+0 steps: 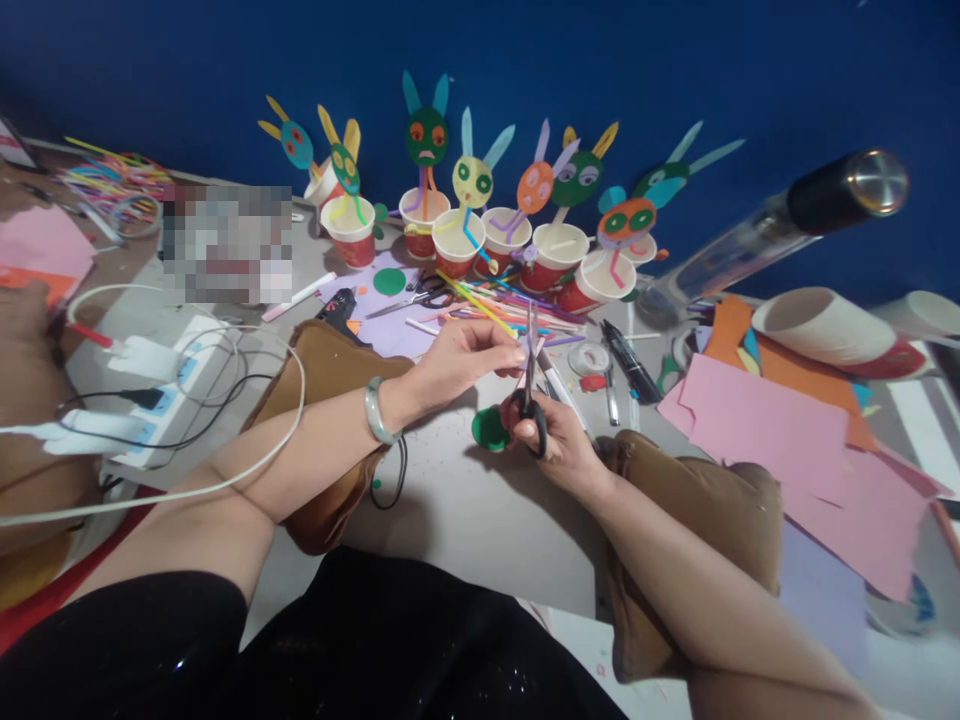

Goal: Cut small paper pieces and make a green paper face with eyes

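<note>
My left hand (466,362) pinches a small light-purple scrap of paper (528,354) between thumb and fingertips. Fingers of my right hand (568,450) are in the black handles of a pair of scissors (532,385), whose blades point up and away, right at the scrap. Whether the blades are cutting into it I cannot make out. A round green piece (489,429) lies just below the scissors, close to my right hand. Beyond my hands is a loose pile of coloured sticks or pipe cleaners (495,308), with a second pair of black-handled scissors (420,297) beside it.
Several paper cups (457,240) holding rabbit-eared paper figures line the blue wall. A clear bottle (739,240) leans at right, near pink paper sheets (772,415). A black marker (628,360) and tape roll (589,358) lie nearby. Cables and a power strip (169,390) occupy the left.
</note>
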`<action>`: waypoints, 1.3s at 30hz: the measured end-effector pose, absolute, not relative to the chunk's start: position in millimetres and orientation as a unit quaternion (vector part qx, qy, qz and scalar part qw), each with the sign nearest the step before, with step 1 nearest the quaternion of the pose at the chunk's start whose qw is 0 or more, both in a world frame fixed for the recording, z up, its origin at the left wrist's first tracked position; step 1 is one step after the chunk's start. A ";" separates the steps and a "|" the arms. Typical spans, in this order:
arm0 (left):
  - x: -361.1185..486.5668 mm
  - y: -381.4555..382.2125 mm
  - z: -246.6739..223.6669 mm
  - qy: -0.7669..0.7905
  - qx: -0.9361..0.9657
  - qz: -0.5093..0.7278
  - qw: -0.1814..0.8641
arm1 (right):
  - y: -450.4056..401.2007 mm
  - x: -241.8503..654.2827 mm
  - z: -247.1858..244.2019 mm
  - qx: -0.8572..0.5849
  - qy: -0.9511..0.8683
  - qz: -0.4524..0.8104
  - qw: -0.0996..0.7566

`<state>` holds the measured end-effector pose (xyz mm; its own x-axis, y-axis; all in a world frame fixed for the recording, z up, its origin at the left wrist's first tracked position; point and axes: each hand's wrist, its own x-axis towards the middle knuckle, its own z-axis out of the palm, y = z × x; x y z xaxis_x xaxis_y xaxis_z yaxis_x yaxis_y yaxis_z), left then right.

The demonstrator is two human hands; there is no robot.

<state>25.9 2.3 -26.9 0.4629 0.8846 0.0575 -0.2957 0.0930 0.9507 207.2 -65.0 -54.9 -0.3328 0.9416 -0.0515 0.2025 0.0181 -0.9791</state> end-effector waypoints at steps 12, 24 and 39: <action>24.2 3.1 -29.6 0.281 0.526 0.437 0.673 | -64.8 207.5 -51.2 -0.455 -0.634 0.521 0.346; 25.5 5.8 -35.1 0.269 0.515 0.452 0.677 | -64.3 207.7 -47.4 -0.451 -0.655 0.502 0.340; 24.5 6.5 -34.9 0.271 0.512 0.454 0.677 | -65.3 210.8 -50.0 -0.454 -0.647 0.510 0.340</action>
<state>24.5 6.5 -34.9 0.4400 0.8926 0.0979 -0.3369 0.0631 0.9394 210.8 -65.3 -50.0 -0.3564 0.9341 -0.0220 0.2400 0.0687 -0.9683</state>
